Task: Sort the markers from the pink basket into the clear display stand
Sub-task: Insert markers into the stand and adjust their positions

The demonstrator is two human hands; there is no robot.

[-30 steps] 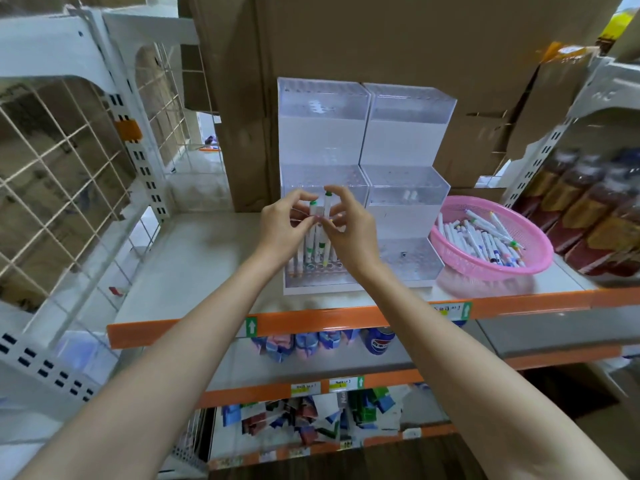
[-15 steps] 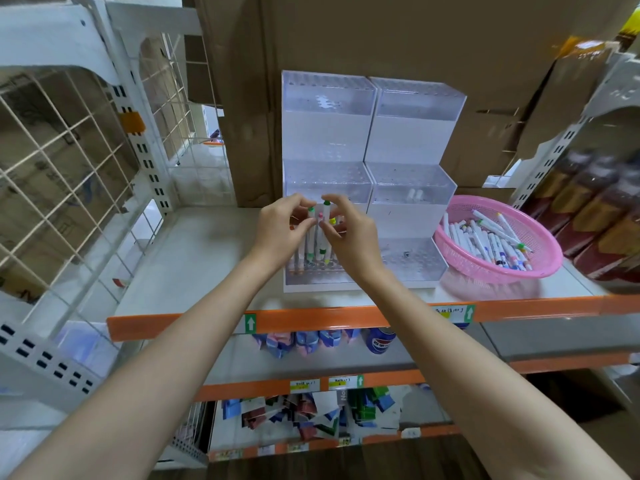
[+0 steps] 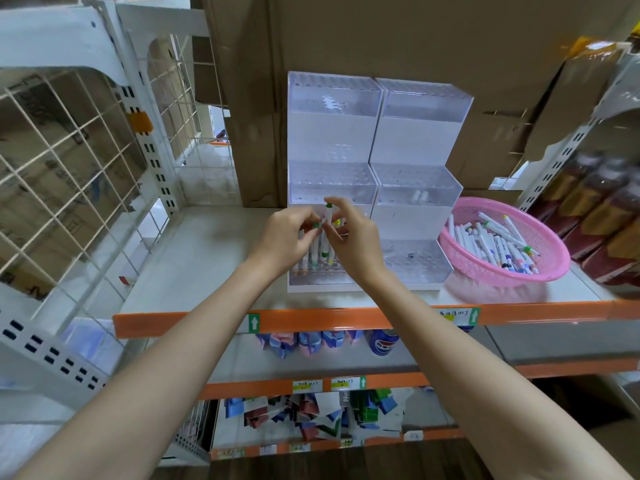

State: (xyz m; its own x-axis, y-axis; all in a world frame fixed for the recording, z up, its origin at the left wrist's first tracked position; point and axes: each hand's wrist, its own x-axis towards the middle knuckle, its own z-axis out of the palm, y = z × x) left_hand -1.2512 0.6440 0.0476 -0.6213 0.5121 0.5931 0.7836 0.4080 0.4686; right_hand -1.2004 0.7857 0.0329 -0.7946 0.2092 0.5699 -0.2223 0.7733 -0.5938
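My two hands cover most of the lowest left step of the clear plastic display stand (image 3: pixel 415 140), so the markers standing there (image 3: pixel 317 252) show only as slivers of white barrel and coloured band, and I cannot count them. My left hand (image 3: pixel 284 237) and right hand (image 3: pixel 356 244) both pinch one upright white marker with a green cap (image 3: pixel 327 214) just above that step. A second green tip sits at my left fingertips; I cannot tell whether it belongs to another marker. The stand has two columns of three steps each. To its right, touching it, one round pink plastic basket (image 3: pixel 550 268) holds a heap of white markers (image 3: pixel 491 244) overlapping too much to count
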